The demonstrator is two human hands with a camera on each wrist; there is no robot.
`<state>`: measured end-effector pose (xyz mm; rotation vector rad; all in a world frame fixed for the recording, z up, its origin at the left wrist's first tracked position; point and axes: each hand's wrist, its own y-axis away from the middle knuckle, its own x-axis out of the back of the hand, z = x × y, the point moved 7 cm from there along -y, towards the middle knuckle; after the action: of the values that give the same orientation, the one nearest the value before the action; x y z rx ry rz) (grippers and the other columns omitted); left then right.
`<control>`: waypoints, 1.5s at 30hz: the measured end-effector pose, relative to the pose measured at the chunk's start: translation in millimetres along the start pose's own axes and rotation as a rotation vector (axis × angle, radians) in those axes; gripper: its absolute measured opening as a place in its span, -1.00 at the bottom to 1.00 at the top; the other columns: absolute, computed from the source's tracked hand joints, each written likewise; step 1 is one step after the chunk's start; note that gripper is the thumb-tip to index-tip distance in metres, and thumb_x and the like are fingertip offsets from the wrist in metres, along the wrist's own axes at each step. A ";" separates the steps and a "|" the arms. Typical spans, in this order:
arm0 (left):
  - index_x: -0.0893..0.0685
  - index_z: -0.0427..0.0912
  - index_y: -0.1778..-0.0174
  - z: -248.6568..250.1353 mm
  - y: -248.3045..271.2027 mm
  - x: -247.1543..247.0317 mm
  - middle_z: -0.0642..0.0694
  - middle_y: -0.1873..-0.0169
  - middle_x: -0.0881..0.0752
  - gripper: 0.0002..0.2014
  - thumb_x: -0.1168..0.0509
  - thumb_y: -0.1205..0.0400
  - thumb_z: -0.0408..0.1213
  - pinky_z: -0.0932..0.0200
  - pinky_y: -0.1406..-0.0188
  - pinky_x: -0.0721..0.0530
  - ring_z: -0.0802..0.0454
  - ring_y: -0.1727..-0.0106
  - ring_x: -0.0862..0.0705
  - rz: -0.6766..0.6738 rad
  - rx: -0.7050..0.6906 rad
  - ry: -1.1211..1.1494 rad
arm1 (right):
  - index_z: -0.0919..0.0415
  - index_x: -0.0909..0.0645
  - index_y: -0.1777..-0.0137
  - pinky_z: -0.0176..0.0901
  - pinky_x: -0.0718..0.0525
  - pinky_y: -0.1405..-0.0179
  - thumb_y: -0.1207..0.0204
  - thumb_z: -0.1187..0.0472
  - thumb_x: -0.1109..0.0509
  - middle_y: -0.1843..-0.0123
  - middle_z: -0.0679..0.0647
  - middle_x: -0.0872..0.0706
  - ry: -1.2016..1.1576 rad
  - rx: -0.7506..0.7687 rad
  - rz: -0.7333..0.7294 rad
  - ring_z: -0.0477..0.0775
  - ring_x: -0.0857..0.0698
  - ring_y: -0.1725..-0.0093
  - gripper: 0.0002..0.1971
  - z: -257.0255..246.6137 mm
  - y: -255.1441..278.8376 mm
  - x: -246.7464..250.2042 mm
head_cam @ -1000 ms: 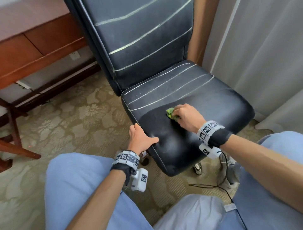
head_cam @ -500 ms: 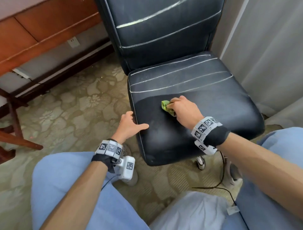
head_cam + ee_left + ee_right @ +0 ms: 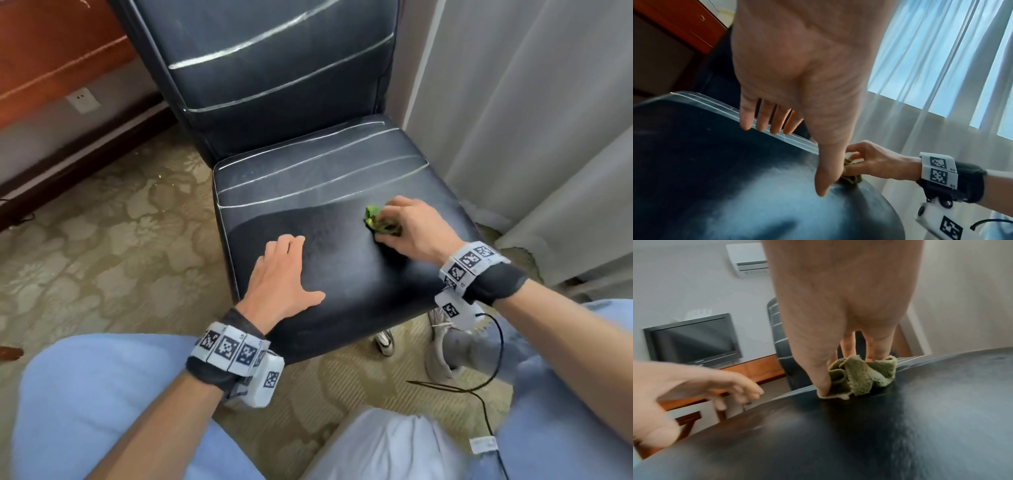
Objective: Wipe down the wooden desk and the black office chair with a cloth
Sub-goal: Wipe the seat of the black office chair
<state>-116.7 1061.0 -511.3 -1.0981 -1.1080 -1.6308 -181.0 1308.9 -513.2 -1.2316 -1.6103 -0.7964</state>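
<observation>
The black office chair (image 3: pixel 342 205) stands in front of me, its seat dusty at the back and darker at the front. My right hand (image 3: pixel 407 229) pinches a crumpled green cloth (image 3: pixel 375 219) and presses it onto the right middle of the seat. In the right wrist view the cloth (image 3: pixel 859 378) bunches under thumb and fingers. My left hand (image 3: pixel 281 274) lies flat with straight fingers on the seat's front left part; its fingers (image 3: pixel 764 118) hold nothing. The wooden desk (image 3: pixel 51 51) is at the far left.
Patterned carpet (image 3: pixel 120 240) covers the floor to the left. White curtains (image 3: pixel 531 120) hang close on the right of the chair. A black cable (image 3: pixel 486 383) trails below my right wrist. A television (image 3: pixel 692 339) sits on the desk by the wall.
My right hand has slid the cloth rightward across the seat. My left hand left the seat's left edge and now lies flat on top of the seat.
</observation>
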 end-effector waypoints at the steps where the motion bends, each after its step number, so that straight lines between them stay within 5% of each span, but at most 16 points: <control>1: -0.20 -0.13 -0.74 11.0 -1.3 -4.3 -0.05 -0.59 -0.31 0.06 -0.55 -0.44 0.24 -0.08 -0.50 -0.48 -0.11 -0.56 -0.34 -0.022 -0.040 -0.019 | 0.06 -0.78 -0.16 -0.05 -0.65 -0.05 -0.43 0.04 -0.66 -0.18 0.02 -0.72 -0.010 0.074 -0.027 0.27 -0.70 0.02 -0.69 -9.9 6.2 -6.8; 5: -0.34 -0.13 -0.58 44.6 -4.5 -18.4 -0.02 -0.39 -0.38 -0.06 -0.56 -0.38 0.22 -0.04 -0.26 -0.60 -0.07 -0.34 -0.42 -0.064 -0.133 -0.141 | -0.02 -0.70 -0.10 0.11 -0.71 0.14 -0.55 0.12 -0.54 -0.27 -0.09 -0.63 0.043 0.181 -0.056 0.14 -0.52 -0.01 -0.83 -16.2 19.0 -22.1; 11: -0.27 -0.10 -0.62 55.2 -7.8 -32.5 0.01 -0.41 -0.36 0.02 -0.58 -0.32 0.19 0.00 -0.16 -0.58 -0.03 -0.33 -0.41 -0.111 -0.111 -0.236 | 0.15 -0.74 0.06 0.12 -0.71 0.17 -0.43 0.44 -0.39 -0.02 0.12 -0.69 0.101 -0.224 0.079 0.38 -0.65 -0.05 -0.78 80.8 -8.5 29.6; 17: -0.22 -0.08 -0.68 47.4 -5.8 -32.2 0.03 -0.52 -0.33 0.08 -0.58 -0.32 0.21 -0.01 -0.32 -0.56 -0.03 -0.44 -0.40 -0.107 -0.109 -0.202 | 0.29 -0.73 0.04 0.17 -0.75 -0.09 -0.54 0.31 -0.38 -0.04 0.43 -0.75 0.038 -0.525 0.050 0.52 -0.73 -0.07 -0.89 152.6 -6.1 50.1; 23: -0.24 -0.03 -0.67 32.1 -3.1 -29.0 0.06 -0.53 -0.33 0.06 -0.60 -0.30 0.16 0.02 -0.38 -0.54 0.01 -0.45 -0.40 -0.110 -0.125 -0.165 | 0.36 -0.64 0.13 0.03 -0.52 0.20 -0.34 0.50 -0.28 0.05 0.35 -0.67 0.116 -0.442 0.115 0.51 -0.66 -0.01 -0.83 125.0 -8.4 39.0; 28: -0.23 -0.03 -0.68 19.5 -5.1 -22.0 0.05 -0.54 -0.33 0.06 -0.63 -0.32 0.11 0.04 -0.39 -0.54 0.00 -0.47 -0.39 -0.139 -0.159 -0.181 | 0.19 -0.76 0.14 0.11 -0.70 -0.01 -0.27 0.50 -0.35 0.06 0.20 -0.75 0.027 -0.230 0.163 0.40 -0.70 0.04 -0.72 61.8 -5.6 33.3; 32: -0.21 -0.03 -0.68 8.0 -8.6 -18.5 0.05 -0.55 -0.30 0.03 -0.61 -0.35 0.05 0.03 -0.36 -0.52 0.00 -0.47 -0.36 -0.193 -0.189 -0.208 | 0.07 -0.76 -0.19 0.07 -0.66 -0.07 -0.31 0.50 -0.34 -0.10 0.03 -0.73 -0.041 0.128 -0.035 0.24 -0.63 -0.02 -0.50 -26.2 2.0 -20.3; 34: -0.19 -0.04 -0.69 3.4 -9.7 -16.6 0.05 -0.55 -0.28 0.02 -0.61 -0.38 0.03 0.01 -0.36 -0.53 -0.01 -0.48 -0.35 -0.213 -0.190 -0.217 | 0.03 -0.63 -0.40 0.04 -0.64 0.07 -0.39 0.48 -0.33 -0.24 -0.01 -0.64 0.010 0.191 -0.084 0.18 -0.50 -0.08 -0.41 -45.6 8.0 -37.4; 39: -0.24 -0.03 -0.68 -3.5 -13.1 -10.2 0.04 -0.53 -0.30 -0.04 -0.60 -0.43 0.06 -0.04 -0.40 -0.55 0.01 -0.44 -0.38 -0.238 -0.163 -0.143 | 0.03 -0.65 -0.30 0.05 -0.62 0.31 -0.49 0.39 -0.38 -0.22 -0.02 -0.58 0.093 0.070 -0.046 0.16 -0.45 -0.21 -0.59 -18.8 0.3 -24.8; 45: -0.22 -0.04 -0.73 -10.7 -19.6 1.3 0.01 -0.56 -0.30 0.00 -0.62 -0.46 0.08 -0.13 -0.43 -0.57 -0.04 -0.50 -0.40 -0.198 -0.110 -0.095 | 0.14 -0.75 -0.20 0.21 -0.74 -0.03 -0.42 0.48 -0.37 -0.16 0.14 -0.71 0.072 -0.219 0.113 0.37 -0.59 -0.15 -0.60 72.6 -0.7 21.6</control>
<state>-137.8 1055.2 -516.4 -1.1768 -1.2340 -1.8283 -203.6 1380.9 -519.3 -1.4187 -1.4108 -0.9532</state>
